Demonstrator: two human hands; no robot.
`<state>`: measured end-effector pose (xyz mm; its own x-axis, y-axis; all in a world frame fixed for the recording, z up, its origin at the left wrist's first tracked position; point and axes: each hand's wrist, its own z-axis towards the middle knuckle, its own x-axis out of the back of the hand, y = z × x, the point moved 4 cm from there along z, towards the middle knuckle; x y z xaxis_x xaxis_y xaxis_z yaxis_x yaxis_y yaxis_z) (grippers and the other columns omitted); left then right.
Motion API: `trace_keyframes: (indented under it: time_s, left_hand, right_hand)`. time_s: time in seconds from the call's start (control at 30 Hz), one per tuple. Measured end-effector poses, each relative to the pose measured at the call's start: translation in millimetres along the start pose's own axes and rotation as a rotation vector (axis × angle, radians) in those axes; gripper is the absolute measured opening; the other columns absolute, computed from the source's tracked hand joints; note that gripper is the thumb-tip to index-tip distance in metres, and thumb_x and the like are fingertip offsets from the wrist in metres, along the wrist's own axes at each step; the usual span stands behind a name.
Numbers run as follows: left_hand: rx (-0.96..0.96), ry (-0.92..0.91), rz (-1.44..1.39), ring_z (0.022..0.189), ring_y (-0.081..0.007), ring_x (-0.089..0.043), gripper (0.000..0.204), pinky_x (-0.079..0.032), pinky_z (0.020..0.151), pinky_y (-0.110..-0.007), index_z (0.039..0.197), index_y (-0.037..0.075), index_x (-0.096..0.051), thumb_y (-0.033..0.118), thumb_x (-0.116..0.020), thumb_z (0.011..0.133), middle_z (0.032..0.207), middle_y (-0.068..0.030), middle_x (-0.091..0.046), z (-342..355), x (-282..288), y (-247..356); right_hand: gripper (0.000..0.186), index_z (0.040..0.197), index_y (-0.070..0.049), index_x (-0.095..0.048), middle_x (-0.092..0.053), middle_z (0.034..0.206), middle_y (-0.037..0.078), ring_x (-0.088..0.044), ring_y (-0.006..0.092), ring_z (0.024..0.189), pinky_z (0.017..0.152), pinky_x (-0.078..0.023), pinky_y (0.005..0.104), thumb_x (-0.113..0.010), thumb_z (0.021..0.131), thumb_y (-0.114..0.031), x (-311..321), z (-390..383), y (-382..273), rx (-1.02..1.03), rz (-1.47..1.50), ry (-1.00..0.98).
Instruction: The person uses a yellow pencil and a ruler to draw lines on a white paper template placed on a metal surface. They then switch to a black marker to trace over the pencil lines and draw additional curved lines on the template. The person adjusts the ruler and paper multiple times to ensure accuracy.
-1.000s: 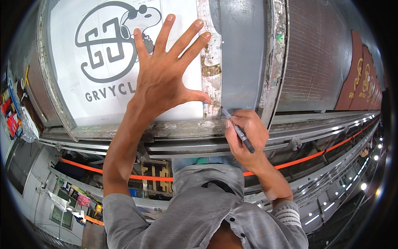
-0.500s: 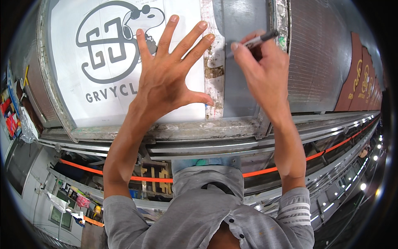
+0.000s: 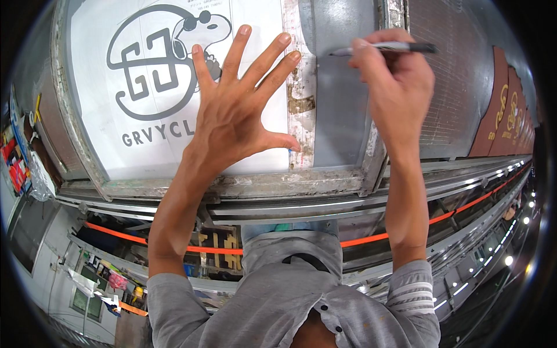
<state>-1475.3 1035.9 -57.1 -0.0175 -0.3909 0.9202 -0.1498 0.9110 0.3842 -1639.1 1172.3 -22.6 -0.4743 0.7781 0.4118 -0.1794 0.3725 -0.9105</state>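
Note:
My left hand (image 3: 235,110) lies flat with fingers spread over a white printed sheet (image 3: 156,156). Its fingertips and thumb reach the worn, transparent ruler (image 3: 300,75), which runs up and down along the sheet's right side. The sheet carries a dark grey emblem with a cartoon dog. A black-and-silver marker pen (image 3: 394,47) is pinched in my right hand (image 3: 400,87), its tip pointing left over the grey surface (image 3: 342,110) just right of the ruler. I cannot tell whether the tip touches that surface. A stained frame (image 3: 284,182) surrounds the sheet and grey area.
Metal rails (image 3: 301,216) and an orange strip (image 3: 365,239) cross between the frame and my body. Brown panels with yellow prints (image 3: 502,110) stand in a row at the right. Assorted items, including a clear plastic bag (image 3: 40,185), sit at the far left.
My right hand has moved right and slightly up with the marker, which now lies more level and farther from the ruler. My left hand stays spread in nearly the same place.

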Motion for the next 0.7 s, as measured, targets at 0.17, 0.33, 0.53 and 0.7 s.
trace_keyframes:
  time_s: [0.17, 0.33, 0.53, 0.7]
  left_hand:
    - [0.002, 0.006, 0.006, 0.156, -0.0364, -0.015, 0.128, -0.006, 0.112, -0.083, 0.150, 0.024, -0.052, 0.090, -0.070, 0.042, 0.165, 0.0012, -0.035, -0.4, -0.1, 0.4]
    - [0.015, -0.019, 0.032, 0.157, -0.0367, -0.015, 0.130, -0.006, 0.113, -0.083, 0.150, 0.020, -0.052, 0.089, -0.072, 0.042, 0.166, -0.0037, -0.033, 1.0, 4.5, 0.6]
    - [0.124, 0.041, 0.129, 0.157, -0.0381, -0.014, 0.131, -0.006, 0.115, -0.080, 0.154, 0.020, -0.047, 0.079, -0.084, 0.043, 0.167, -0.0048, -0.031, -10.0, 21.1, -41.4]
    - [0.168, -0.006, 0.132, 0.157, -0.0392, -0.010, 0.135, 0.002, 0.116, -0.077, 0.157, 0.012, -0.041, 0.097, -0.061, 0.053, 0.169, -0.0124, -0.025, -18.6, 24.1, -43.2]
  right_hand:
    - [0.009, 0.099, 0.002, -0.065, -0.071, 0.080, 0.008, -0.069, 0.0143, 0.074, 0.065, -0.052, 0.0236, -0.069, 0.096, -0.006, 44.9, -20.7, -2.4, -0.055, 0.257, 0.158]
    - [0.010, 0.103, 0.005, -0.062, -0.069, 0.087, 0.013, -0.070, 0.0190, 0.077, 0.068, -0.055, 0.0294, -0.065, 0.097, -0.002, 83.1, -51.8, 18.7, -0.073, 0.339, 0.297]
    - [0.009, 0.102, 0.003, -0.061, -0.068, 0.087, 0.012, -0.070, 0.0214, 0.080, 0.070, -0.055, 0.0324, -0.063, 0.096, -0.003, 124.4, -85.6, 45.1, -0.133, 0.338, 0.373]
    - [0.018, 0.113, 0.005, -0.062, -0.068, 0.089, 0.013, -0.070, 0.0219, 0.082, 0.068, -0.056, 0.0330, -0.060, 0.099, -0.005, 127.3, -98.2, 55.6, -0.161, 0.378, 0.391]
